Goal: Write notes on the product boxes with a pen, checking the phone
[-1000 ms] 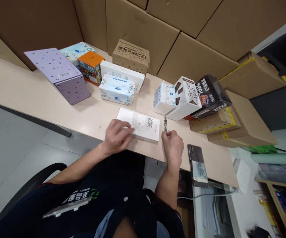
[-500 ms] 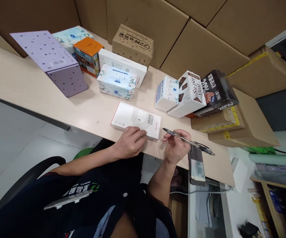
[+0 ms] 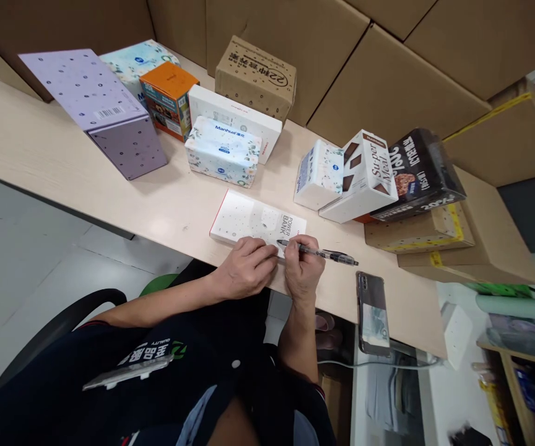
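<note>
A flat white power bank box (image 3: 249, 214), dotted with small dark marks, lies printed side up at the table's front edge. My left hand (image 3: 250, 267) is closed, its fingers curled over the near edge of that box. In my right hand (image 3: 303, 263) is a clear ballpoint pen (image 3: 330, 254) with black parts. Its tip is over the printed end of the box; whether it touches the surface I cannot tell. The two hands are close together, and part of the box's near side is hidden behind them.
Behind the box stand a Manhua tissue pack (image 3: 222, 152), a smaller white pack (image 3: 319, 173), a Super Meal box (image 3: 365, 179) and a black package (image 3: 418, 176). A purple box (image 3: 86, 93) is at left. A phone (image 3: 372, 313) lies right, by the table edge.
My right hand has moved left with the pen, from beside the power bank box to over its printed end. The phone shows more fully now. My left hand stays on the box.
</note>
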The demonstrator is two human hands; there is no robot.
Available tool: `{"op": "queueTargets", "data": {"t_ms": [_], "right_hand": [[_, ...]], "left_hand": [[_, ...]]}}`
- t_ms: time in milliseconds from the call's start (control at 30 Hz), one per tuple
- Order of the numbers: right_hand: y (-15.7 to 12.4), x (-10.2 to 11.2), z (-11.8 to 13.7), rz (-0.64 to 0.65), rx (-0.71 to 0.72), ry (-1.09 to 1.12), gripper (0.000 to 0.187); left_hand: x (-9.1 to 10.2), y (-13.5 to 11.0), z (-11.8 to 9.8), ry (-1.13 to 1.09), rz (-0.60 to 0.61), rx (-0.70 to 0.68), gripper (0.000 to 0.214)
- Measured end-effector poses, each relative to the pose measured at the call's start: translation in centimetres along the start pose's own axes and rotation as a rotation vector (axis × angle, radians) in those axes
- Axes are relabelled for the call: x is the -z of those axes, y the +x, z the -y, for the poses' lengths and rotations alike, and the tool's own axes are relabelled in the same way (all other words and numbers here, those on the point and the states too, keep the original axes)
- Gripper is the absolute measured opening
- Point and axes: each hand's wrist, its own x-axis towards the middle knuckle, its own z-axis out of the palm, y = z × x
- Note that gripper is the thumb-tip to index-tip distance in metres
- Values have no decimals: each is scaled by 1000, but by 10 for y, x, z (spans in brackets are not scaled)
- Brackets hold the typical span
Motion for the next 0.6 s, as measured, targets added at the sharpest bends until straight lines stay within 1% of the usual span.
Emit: {"op": "queueTargets", "data": {"t_ms": [167, 333, 600], "right_hand": [[3, -1, 3, 15, 71, -48, 19], [4, 0, 4, 34, 104, -75, 19], [4, -1, 1, 41, 82, -32, 20]], "left_hand": [[0, 0, 0, 3, -11, -1, 13], [0, -1, 0, 0, -10, 2, 12], [0, 0, 0, 3, -7, -1, 15]]}}
